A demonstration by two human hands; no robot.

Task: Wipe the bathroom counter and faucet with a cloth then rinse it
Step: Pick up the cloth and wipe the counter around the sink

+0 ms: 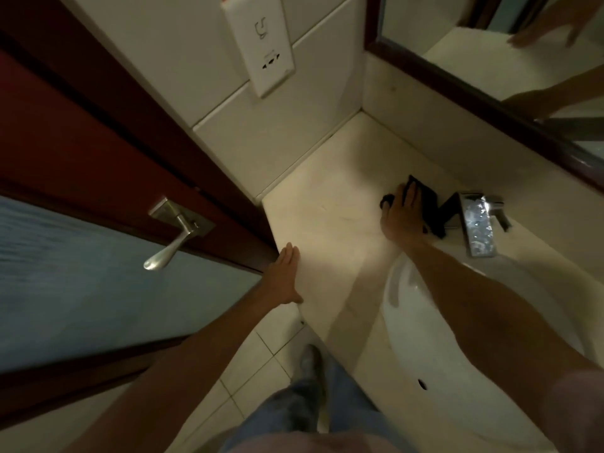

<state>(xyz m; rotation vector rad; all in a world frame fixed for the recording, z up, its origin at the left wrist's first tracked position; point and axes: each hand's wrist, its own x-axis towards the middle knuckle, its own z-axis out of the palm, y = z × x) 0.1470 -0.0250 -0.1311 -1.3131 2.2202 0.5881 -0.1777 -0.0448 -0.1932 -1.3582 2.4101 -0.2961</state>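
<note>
A pale stone bathroom counter (327,204) runs from the tiled corner toward me. On it lies a black cloth (428,204), pressed flat under my right hand (400,214), just left of the chrome faucet (478,223). The cloth's far edge touches the faucet's base. The faucet's flat spout reaches over the white sink basin (411,322), which my right forearm crosses. My left hand (283,279) rests flat on the counter's left front edge, fingers together, holding nothing.
A dark wooden door with a frosted glass panel and a metal lever handle (173,233) stands close on the left. A wall socket plate (261,44) hangs above the counter corner. A framed mirror (490,76) lines the back right. Tiled floor lies below.
</note>
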